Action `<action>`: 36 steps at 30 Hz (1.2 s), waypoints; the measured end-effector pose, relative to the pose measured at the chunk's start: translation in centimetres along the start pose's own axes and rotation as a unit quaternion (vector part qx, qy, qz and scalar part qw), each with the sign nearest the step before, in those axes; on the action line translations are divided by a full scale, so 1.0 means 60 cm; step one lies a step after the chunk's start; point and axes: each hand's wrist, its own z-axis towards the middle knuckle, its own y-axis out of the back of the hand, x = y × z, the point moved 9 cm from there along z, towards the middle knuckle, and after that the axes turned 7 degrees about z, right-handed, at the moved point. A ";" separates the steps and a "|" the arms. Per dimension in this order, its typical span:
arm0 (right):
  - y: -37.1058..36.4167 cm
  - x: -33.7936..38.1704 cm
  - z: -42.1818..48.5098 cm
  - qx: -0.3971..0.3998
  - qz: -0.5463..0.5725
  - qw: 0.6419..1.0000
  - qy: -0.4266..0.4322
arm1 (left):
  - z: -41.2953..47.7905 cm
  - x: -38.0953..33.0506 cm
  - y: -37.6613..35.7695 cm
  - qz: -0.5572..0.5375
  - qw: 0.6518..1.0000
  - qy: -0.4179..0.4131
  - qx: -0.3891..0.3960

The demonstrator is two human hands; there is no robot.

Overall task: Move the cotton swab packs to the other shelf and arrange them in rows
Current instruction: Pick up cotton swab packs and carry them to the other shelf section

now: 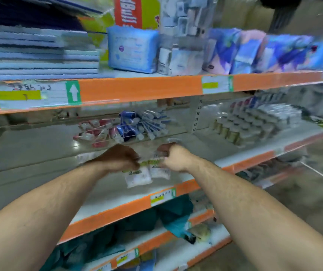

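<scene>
Cotton swab packs (139,178), two small clear bags of white content with green header strips, are held in the air just above the white deck of the middle shelf (105,194), near its front edge. They hang side by side; whether they touch or overlap cannot be told through the blur. The header of the left one is gripped by the left hand (120,157), whose fingers are curled down into a fist around it. The top of the right one is gripped by the right hand (175,158), likewise closed tightly, knuckles up. Both forearms are stretched forward from the bottom corners of the view.

Another white pack (85,157) is seen on the same shelf just behind the left wrist. Further back a wire basket (156,133) of blue and pink tubes is placed, and to the right small jars (228,131) are lined up in rows. A price label (162,197) is fixed to the orange front strip below the cotton swab packs.

On the upper shelf (141,89) a light-blue soft pack (133,49) is stood, with a pile of flat blue items (39,55) to its left and blue and pink pouches (254,51) to its right. Teal bags (176,214) are stored on the shelf beneath.
</scene>
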 end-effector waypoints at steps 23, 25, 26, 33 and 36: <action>0.545 -0.652 -0.456 -0.227 0.023 0.954 -0.194 | 0.258 -0.743 -0.495 0.004 0.975 -0.184 0.121; 0.575 -0.695 -0.461 -0.236 0.032 0.951 -0.199 | 0.296 -0.801 -0.531 0.007 0.970 -0.205 0.134; 0.592 -0.715 -0.462 -0.239 0.026 0.949 -0.202 | 0.316 -0.832 -0.547 0.009 0.965 -0.220 0.141; 0.740 -0.859 -0.480 -0.293 0.028 0.917 -0.271 | 0.444 -1.043 -0.637 -0.009 0.939 -0.289 0.185; 0.793 -0.907 -0.479 -0.314 0.022 0.908 -0.277 | 0.493 -1.106 -0.667 -0.006 0.933 -0.305 0.193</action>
